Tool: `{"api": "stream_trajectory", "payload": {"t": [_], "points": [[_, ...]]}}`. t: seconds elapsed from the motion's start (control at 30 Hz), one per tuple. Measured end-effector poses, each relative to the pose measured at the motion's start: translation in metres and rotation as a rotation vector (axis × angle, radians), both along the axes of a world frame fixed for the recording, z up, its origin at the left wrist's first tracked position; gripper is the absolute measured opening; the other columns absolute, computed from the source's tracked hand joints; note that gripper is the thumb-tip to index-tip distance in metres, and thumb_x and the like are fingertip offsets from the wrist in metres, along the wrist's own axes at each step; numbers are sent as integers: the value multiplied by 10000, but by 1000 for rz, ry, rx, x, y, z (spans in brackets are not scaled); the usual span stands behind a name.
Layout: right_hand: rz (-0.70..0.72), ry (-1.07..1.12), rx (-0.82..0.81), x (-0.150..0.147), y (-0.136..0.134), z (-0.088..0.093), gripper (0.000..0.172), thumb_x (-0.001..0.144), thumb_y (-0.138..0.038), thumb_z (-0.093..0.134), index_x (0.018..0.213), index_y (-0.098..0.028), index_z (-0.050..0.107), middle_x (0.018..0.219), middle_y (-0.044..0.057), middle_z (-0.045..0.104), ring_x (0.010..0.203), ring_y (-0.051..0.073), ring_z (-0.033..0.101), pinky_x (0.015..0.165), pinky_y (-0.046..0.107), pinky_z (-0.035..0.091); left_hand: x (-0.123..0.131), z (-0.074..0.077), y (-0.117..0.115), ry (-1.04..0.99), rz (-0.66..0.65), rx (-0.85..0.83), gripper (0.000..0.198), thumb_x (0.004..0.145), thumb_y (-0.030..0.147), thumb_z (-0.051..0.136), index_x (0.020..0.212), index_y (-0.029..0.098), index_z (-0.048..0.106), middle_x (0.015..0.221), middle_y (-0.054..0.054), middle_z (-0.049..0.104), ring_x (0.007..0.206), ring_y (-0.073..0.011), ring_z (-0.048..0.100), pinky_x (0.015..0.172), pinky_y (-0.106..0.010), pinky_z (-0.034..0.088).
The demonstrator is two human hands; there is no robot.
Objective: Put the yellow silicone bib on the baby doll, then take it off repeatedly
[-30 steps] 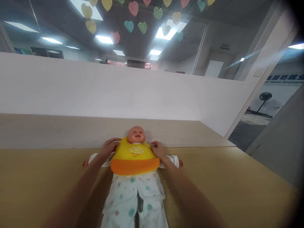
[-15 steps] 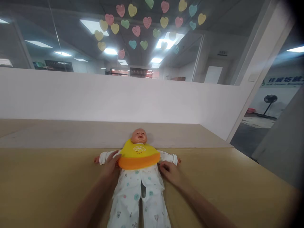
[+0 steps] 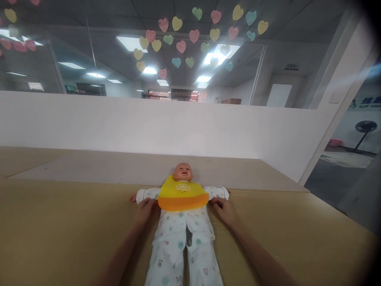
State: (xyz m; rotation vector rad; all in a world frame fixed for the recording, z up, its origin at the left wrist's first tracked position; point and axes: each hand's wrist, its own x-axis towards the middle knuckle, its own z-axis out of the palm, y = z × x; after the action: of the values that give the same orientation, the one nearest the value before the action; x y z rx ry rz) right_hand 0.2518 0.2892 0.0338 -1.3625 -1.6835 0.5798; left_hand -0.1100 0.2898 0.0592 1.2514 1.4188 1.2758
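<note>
A baby doll (image 3: 183,172) lies on its back with its arms spread, dressed in white patterned clothes (image 3: 171,238). Over its chest is a yellow bib (image 3: 181,192) with an orange lower pocket (image 3: 183,204) and a citrus-slice print. My left hand (image 3: 145,210) is beside the bib's left edge, just below the doll's sleeve, its fingers drawn together. On the other side, my right hand (image 3: 224,210) has its fingers curled in a pinch by the bib's right corner, under the other sleeve. Whatever the fingertips hold is too small to make out.
The doll rests on a tan tabletop (image 3: 77,222), with a greyish board (image 3: 104,167) behind its head. A white wall (image 3: 133,123) with a window bearing heart-shaped notes rises beyond. Through the opening at right stands a black fan (image 3: 366,127).
My left fingers have slid down off the sleeve and bib edge and drawn together. My right hand has moved up slightly towards the sleeve. The whole view has shifted, placing the doll further right.
</note>
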Motion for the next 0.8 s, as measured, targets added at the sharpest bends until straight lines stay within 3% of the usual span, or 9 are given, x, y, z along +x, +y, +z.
{"api": "stream_trajectory", "payload": {"t": [0.1,0.2,0.33,0.4,0.47,0.6,0.8], "points": [[79,-82,-7,-14,-9,5,245,729,-254,444,837,-174,649,836,40,653,766,181,576,733,296,432,-5,-2,3,239,29,75,204,721,391,549,645,205,580,747,-32,642,839,-236,588,846,-370,424],[101,-143,-8,-23,-15,12,257,708,-196,427,857,-150,631,844,44,643,776,159,566,736,263,428,-4,-8,7,362,48,148,167,738,346,496,780,211,584,898,-45,669,921,-228,606,889,-362,427],[97,-144,16,-24,-15,14,322,698,-167,431,950,-157,631,934,45,642,846,159,566,796,266,426,-2,-18,11,241,91,187,477,754,334,496,1201,192,409,1177,-104,622,1066,-211,601,931,-344,437],[99,-117,8,-22,-13,12,354,700,-169,434,993,-159,633,958,43,645,862,163,571,807,274,431,-3,-21,12,234,96,168,599,768,346,500,1307,189,291,1206,-124,611,1079,-215,598,955,-367,424],[75,-80,-17,-22,-11,9,374,696,-175,442,1014,-150,638,963,50,651,862,171,580,806,286,441,-2,-23,11,254,95,167,619,775,349,496,1324,183,263,1158,-124,635,1062,-225,605,955,-389,423],[45,72,-57,-28,-14,3,318,689,-213,440,920,-146,647,941,55,657,867,184,591,814,305,461,4,-23,3,286,111,201,531,762,332,497,1250,185,346,1039,-92,670,994,-232,632,918,-399,449],[-9,197,-33,-44,-63,-8,291,733,-259,446,943,-141,610,954,74,642,869,189,591,824,325,468,27,-22,-34,284,18,237,423,761,300,491,1169,204,431,1007,-56,659,990,-213,627,921,-382,458]]}}
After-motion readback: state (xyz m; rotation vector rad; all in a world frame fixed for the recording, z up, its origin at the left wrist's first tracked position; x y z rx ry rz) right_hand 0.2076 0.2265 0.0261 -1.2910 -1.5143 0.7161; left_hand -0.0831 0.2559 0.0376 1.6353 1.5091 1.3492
